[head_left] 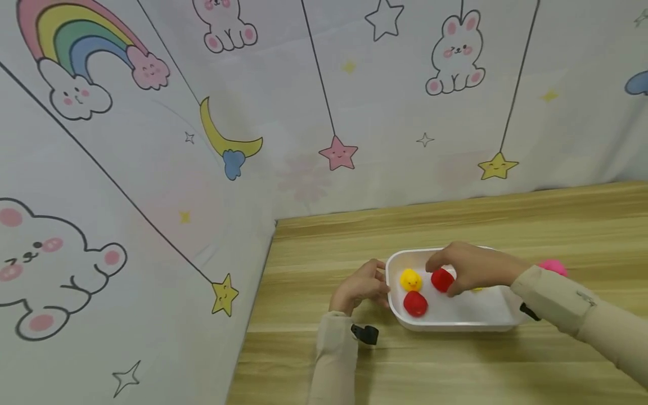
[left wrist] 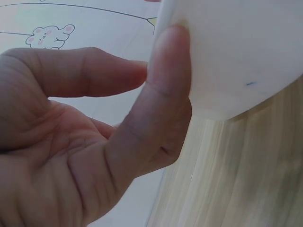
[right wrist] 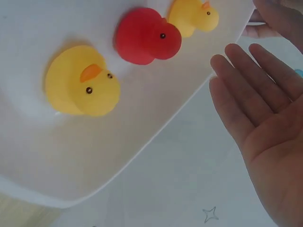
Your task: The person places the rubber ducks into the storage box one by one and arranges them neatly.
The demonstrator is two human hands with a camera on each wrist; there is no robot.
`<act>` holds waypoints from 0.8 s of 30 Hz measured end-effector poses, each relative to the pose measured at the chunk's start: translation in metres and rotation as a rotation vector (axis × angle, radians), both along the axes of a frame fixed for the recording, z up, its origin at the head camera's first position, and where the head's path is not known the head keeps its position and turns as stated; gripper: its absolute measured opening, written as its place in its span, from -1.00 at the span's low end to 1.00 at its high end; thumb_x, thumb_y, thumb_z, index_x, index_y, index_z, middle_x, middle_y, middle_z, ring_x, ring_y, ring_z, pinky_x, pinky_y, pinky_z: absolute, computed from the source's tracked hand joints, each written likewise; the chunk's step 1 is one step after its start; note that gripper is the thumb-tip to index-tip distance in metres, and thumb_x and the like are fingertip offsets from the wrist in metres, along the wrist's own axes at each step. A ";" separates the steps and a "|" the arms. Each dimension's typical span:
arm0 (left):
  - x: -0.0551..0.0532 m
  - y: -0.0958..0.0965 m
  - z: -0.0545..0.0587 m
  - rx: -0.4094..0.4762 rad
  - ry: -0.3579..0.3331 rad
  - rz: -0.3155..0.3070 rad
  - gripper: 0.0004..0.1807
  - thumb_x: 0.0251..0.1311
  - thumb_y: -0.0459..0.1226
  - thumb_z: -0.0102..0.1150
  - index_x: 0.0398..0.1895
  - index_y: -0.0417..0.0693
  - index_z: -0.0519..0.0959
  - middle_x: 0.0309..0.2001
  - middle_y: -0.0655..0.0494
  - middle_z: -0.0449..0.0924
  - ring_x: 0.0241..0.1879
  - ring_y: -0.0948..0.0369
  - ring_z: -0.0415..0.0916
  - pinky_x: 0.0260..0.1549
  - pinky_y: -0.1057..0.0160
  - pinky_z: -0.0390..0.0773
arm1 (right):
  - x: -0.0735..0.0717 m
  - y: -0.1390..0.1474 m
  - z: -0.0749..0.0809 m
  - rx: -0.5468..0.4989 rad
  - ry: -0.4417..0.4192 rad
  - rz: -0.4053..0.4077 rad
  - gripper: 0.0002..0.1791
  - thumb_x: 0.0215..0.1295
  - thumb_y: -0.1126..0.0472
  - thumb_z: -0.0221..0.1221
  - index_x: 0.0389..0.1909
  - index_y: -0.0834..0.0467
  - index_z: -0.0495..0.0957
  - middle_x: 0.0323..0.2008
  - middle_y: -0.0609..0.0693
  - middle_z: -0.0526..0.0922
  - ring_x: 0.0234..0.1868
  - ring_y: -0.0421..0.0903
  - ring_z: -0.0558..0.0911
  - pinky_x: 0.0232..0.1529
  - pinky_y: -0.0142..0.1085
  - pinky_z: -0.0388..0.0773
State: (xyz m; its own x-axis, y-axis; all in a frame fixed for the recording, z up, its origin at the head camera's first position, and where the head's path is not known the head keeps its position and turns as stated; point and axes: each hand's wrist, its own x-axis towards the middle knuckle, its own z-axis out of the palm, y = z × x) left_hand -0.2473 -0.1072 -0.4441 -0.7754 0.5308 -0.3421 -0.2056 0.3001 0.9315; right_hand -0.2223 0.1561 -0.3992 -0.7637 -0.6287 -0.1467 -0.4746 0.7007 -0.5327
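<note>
A white plastic tray [head_left: 466,323] stands on the wooden table. My left hand [head_left: 360,286] holds its left end, with thumb [left wrist: 165,71] and bent forefinger [left wrist: 94,73] against the wall. My right hand [head_left: 473,265] is over the tray; its straight fingers [right wrist: 236,90] are apart from the ducks in the right wrist view. Beneath it is a red rubber duck [head_left: 441,280], also seen as the red duck [right wrist: 137,38]. Left of that are a yellow duck [head_left: 410,279] and a second red duck [head_left: 415,304]. Another yellow duck [right wrist: 71,85] is mostly hidden by my right hand in the head view.
A pink toy [head_left: 554,266], partly behind the right sleeve, is beyond the tray's right end. Cloth with cartoon drawings [head_left: 395,112] hangs at the back and left, along the table's edges [head_left: 354,212]. Wood surface [head_left: 430,365] extends in front of the tray.
</note>
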 end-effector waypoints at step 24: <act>-0.002 0.003 -0.005 -0.008 0.010 -0.010 -0.40 0.17 -0.63 0.09 0.31 -0.42 0.21 -0.09 -0.29 0.44 -0.45 0.08 0.54 -0.31 -0.03 0.78 | 0.038 0.150 -0.022 -0.102 0.337 -0.341 -0.21 -0.10 0.13 0.61 0.24 0.17 0.58 0.14 0.03 0.66 0.06 -0.11 0.62 0.02 -0.22 0.66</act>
